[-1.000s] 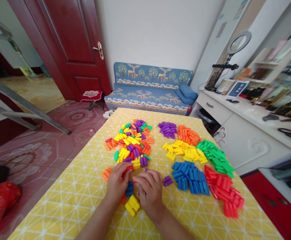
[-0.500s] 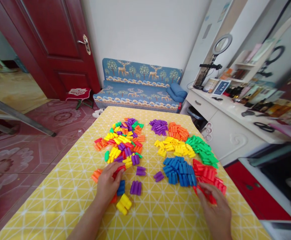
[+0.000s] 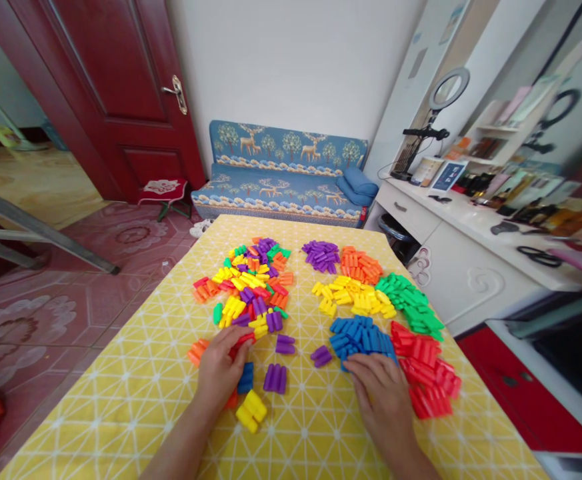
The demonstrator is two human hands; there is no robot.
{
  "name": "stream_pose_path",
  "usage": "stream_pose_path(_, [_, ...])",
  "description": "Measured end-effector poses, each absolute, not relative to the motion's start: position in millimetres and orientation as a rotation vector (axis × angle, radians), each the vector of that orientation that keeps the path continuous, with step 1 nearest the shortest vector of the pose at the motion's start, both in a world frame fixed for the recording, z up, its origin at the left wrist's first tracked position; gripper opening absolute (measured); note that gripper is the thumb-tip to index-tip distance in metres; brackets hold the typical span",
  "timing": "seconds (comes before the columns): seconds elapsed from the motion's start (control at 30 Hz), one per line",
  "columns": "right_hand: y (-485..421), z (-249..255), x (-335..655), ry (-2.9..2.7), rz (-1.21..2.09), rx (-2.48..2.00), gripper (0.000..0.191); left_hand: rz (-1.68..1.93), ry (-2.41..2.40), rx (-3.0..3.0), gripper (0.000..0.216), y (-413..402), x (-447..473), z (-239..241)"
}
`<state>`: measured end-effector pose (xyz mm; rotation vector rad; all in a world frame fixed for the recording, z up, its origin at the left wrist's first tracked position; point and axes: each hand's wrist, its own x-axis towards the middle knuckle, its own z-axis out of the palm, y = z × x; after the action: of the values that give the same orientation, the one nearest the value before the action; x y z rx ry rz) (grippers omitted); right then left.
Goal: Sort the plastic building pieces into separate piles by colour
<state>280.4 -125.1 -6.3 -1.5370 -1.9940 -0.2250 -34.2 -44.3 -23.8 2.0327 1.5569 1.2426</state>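
Observation:
My left hand (image 3: 222, 365) is closed, its thumb and fingers pinching a red plastic block (image 3: 242, 340) at the near end of the mixed-colour block pile (image 3: 243, 280). Close by it are a blue block (image 3: 245, 378), a yellow block (image 3: 251, 411), purple blocks (image 3: 275, 379) and an orange block (image 3: 198, 351). My right hand (image 3: 381, 390) lies palm down with fingers stretched out, its fingertips at the near edge of the blue block pile (image 3: 361, 335). Just right of it is the red block pile (image 3: 427, 367). What lies under the right palm is hidden.
Purple (image 3: 321, 256), orange (image 3: 361, 265), yellow (image 3: 353, 295) and green (image 3: 411, 305) block piles lie on the right of the yellow-clothed table (image 3: 303, 433). Beyond it stands a blue sofa (image 3: 275, 179). A white dresser (image 3: 471, 247) is at the right.
My right hand has moved left from the red pile to the near edge of the blue pile, its fingers now stretched out. The left hand still pinches the red block.

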Motion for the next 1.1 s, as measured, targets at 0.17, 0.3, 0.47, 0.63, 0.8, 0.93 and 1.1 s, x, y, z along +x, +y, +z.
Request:
stream_pose_path(0.17, [-92,6,240,-2.226,-0.13,-1.537,0.038,1.222,1.559,2.024,0.021,-46,-34,-22])
stream_pose_path(0.3, [-78,6,224,-2.27,-0.024,-1.56,0.029,1.23,1.548,2.017,0.02,-46,-32,-20])
stream_pose_path(0.47, [-72,0,194,-2.168,0.192,-1.621,0.04,1.224,1.536,2.012,0.02,-46,-33,-23])
stream_pose_path(0.63, [-67,10,171,-2.189,0.58,-1.488,0.028,1.226,1.53,1.994,0.019,-46,-33,-25])
stream_pose_path(0.8, [-17,36,193,-2.174,0.491,-1.46,0.016,1.223,1.55,1.978,0.02,-47,-33,-23])
stream_pose_path(0.93, [58,49,223,-2.084,0.208,-1.7,0.022,1.221,1.558,1.981,0.021,-47,-32,-26])
stream_pose_path(1.1, [131,41,237,-2.044,0.026,-1.929,0.018,1.231,1.575,1.99,0.02,-46,-33,-28])
